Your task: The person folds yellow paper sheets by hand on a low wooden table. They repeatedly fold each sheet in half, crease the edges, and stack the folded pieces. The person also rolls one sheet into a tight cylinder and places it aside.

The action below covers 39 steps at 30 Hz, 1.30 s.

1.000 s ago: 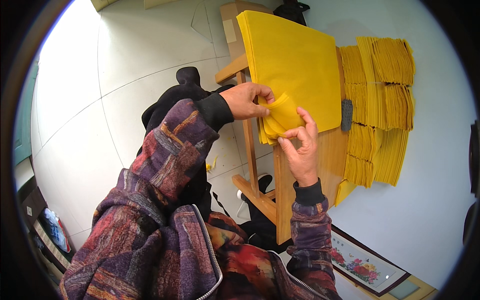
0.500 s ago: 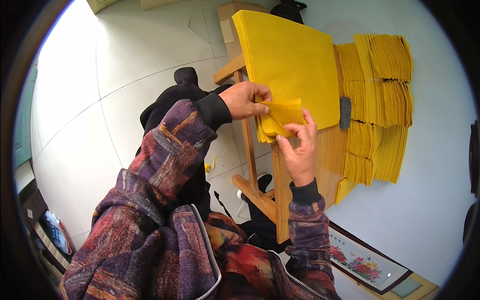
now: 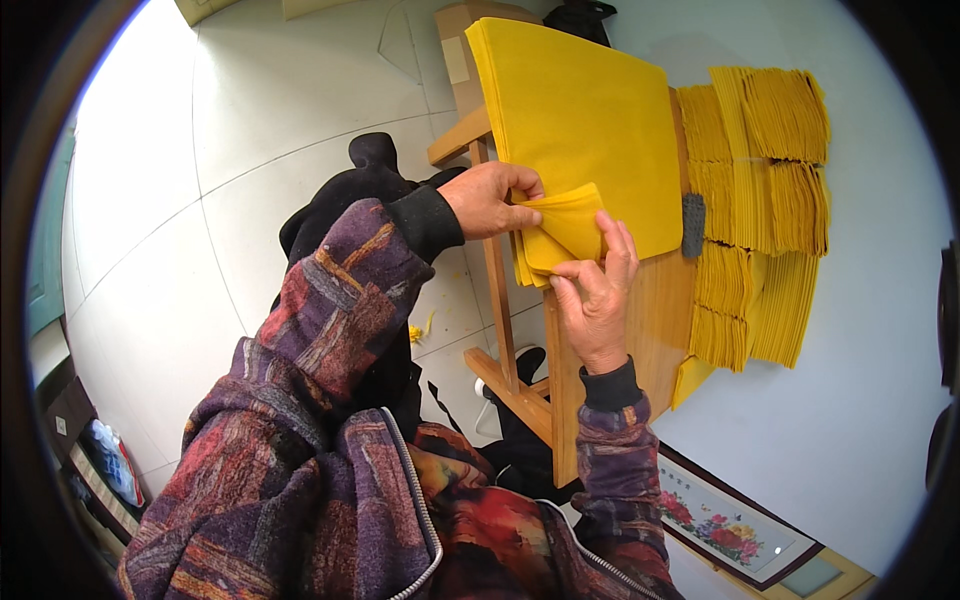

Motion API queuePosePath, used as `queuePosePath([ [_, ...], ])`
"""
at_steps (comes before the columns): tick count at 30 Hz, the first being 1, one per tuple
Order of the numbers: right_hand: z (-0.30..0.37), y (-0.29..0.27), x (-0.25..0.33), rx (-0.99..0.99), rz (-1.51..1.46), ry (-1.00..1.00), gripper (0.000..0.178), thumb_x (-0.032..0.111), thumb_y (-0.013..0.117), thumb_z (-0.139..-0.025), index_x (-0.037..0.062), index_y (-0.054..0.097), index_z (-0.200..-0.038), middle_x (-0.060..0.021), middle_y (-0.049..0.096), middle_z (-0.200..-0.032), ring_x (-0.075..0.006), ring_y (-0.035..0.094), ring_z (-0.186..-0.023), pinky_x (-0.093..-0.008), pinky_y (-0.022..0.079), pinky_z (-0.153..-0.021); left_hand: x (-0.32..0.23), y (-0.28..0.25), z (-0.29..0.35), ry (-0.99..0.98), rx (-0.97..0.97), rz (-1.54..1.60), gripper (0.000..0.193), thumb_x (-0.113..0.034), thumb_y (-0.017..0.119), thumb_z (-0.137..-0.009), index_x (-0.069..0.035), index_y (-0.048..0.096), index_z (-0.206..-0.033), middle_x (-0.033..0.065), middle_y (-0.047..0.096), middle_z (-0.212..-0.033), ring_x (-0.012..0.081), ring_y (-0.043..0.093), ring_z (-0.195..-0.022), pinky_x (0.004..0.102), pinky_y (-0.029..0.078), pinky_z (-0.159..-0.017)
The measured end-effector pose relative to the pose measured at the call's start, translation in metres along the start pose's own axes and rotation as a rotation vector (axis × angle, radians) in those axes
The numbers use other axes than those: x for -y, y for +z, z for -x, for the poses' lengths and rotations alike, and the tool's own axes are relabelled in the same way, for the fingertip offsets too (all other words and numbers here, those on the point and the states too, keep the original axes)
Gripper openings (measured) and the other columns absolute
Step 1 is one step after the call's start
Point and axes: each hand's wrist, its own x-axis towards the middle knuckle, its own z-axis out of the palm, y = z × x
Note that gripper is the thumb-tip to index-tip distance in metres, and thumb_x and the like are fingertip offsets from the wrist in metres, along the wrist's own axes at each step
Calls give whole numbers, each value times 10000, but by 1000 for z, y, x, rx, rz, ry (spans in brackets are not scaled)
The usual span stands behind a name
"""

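A stack of large yellow sheets (image 3: 590, 110), paper-like and soft at the corners, lies on the wooden table in front of me. My left hand (image 3: 490, 200) is at the stack's near left edge, thumb and forefinger pinched on the turned-up corner sheets (image 3: 572, 215), which fan out toward the right. Just right of and nearer than it, my right hand (image 3: 600, 290) has thumb and forefinger brought together at the near corner of the sheets below. Its other fingers rest against the raised flap's right edge. How many sheets each hand pinches cannot be seen.
Several folded yellow bundles (image 3: 785, 115) stand in rows along the table's right side by the wall. A dark grey block (image 3: 693, 225) sits beside the stack. Bare wooden tabletop (image 3: 625, 320) shows near my right hand. A black-covered seat (image 3: 345, 195) stands left, and a cardboard box (image 3: 458, 65) beyond.
The turned-up corner has fanned wider and its tip has risen slightly away from me. My right thumb and forefinger have closed together at the lower corner. My left hand stays put.
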Motion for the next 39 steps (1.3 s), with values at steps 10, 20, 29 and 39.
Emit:
queuePosePath([
  [10, -10, -1, -5, 45, -243, 147, 144, 1, 702, -728, 66, 581, -771, -170, 387, -1432, -358, 354, -1317, -433, 294, -1074, -1, -8, 2, 20, 105, 65, 239, -140, 672, -796, -47, 592, -1001, 68, 626, -902, 179, 592, -856, 274, 471, -804],
  [20, -12, -5, -1, 22, -283, 189, 206, 11, 717, -732, 83, 548, -824, -186, 387, -1417, -352, 381, -1292, -423, 328, -1050, -4, -4, 3, 28, 100, -49, 185, -124, 686, -848, -50, 573, -975, 39, 608, -906, 145, 569, -868, 273, 474, -816],
  [29, 5, -1, 2, -126, 91, -53, 545, 27, 778, -683, 138, 560, -1170, -188, 302, -1438, -405, 327, -1304, -488, 334, -1053, 4, 2, -1, 34, -8, 20, 241, -230, 662, -890, 1, 630, -953, 133, 671, -831, 237, 643, -784, 334, 508, -732],
  [39, -1, 1, 0, 2, 131, -96, 146, 25, 744, -701, 78, 667, -814, -141, 395, -1434, -426, 315, -1324, -496, 303, -1075, 3, 2, -1, 20, -12, 9, 249, -241, 645, -902, -1, 624, -961, 107, 661, -834, 209, 617, -776, 327, 496, -737],
])
